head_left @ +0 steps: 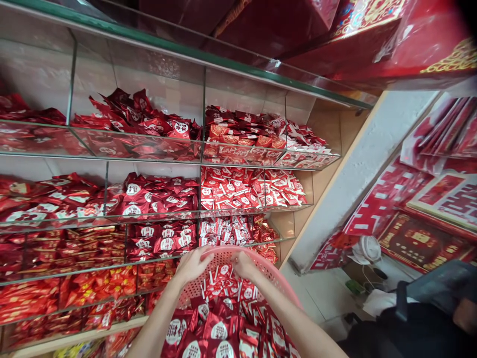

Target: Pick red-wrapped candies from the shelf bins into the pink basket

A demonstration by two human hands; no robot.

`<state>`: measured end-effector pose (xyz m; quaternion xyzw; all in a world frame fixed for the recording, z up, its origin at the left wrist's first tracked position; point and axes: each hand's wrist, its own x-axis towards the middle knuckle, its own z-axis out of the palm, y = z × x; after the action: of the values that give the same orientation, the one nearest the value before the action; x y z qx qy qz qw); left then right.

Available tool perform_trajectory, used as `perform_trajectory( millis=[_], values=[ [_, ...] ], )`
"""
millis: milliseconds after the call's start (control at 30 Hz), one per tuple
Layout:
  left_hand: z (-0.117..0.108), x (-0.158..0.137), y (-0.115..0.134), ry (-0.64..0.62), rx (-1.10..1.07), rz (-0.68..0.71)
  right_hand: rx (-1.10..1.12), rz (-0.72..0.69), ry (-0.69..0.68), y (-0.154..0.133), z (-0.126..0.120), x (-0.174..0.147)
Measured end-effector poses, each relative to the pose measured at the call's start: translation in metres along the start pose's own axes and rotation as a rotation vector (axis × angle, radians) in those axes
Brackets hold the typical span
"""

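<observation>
A pink perforated plastic basket (286, 286) full of red wrapped candy packets (218, 328) is in front of me, at the foot of the shelves. My left hand (194, 264) grips its far left rim, thumb over the inside and fingers mostly hidden behind. Inside the far wall, my right hand (244, 264) is closed with its fingers curled, just above some small red-and-white packets (225, 271). Whatever those fingers may hold is hidden. Larger dark red packets with white round labels lie nearer to me.
Glass shelves (156, 161) with dividers hold several heaps of red packets. Large red boxes (283, 30) sit above the top glass edge. Red paper goods (443, 204) lie at the right. A person in dark clothing (406, 328) is at the lower right, over a tiled floor (307, 296).
</observation>
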<state>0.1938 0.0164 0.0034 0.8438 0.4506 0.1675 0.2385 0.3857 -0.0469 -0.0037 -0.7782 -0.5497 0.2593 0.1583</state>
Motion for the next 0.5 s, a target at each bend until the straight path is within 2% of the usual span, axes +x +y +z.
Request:
perform_trajectory(
  millis=[200, 300, 400, 500],
  values=[
    [0.000, -0.001, 0.001, 0.003, -0.005, -0.015, -0.169, -0.031, 0.154, -0.006, 0.003, -0.011],
    [-0.002, -0.001, 0.002, -0.007, -0.002, -0.023, -0.221, -0.053, 0.180, -0.010, -0.007, -0.018],
    [-0.004, -0.001, 0.002, -0.008, 0.002, -0.030, -0.245, -0.098, 0.218, -0.016, -0.037, -0.026],
    [-0.005, -0.002, 0.002, -0.015, 0.005, -0.028, -0.249, -0.181, 0.264, -0.026, -0.093, -0.034]
  ],
)
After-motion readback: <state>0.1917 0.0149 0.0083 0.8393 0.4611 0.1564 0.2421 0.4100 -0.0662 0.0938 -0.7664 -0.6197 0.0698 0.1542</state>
